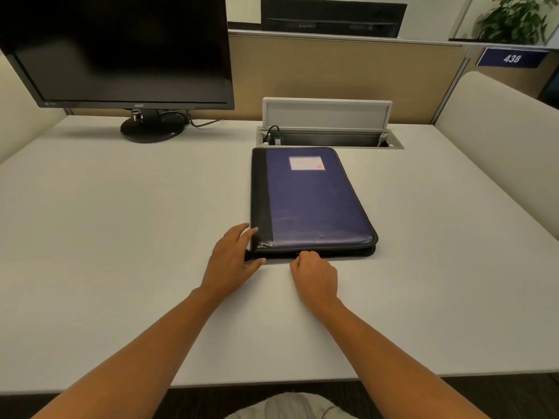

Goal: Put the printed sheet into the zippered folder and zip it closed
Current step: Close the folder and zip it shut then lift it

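Lying shut in the middle of the frame, the blue and black folder (314,201) sits flat on the white table (121,237). The left hand (230,261) holds its near left corner, fingers on top and thumb at the edge. The right hand (314,276), just beside it, is curled tight and pinches the zipper (348,253) on the folder's near edge.

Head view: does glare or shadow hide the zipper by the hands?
Head view: glare streaks the folder at its near-left corner; its near edge is shadowed, so the zipper at the right hand reads poorly; wide-angle bends the desk.
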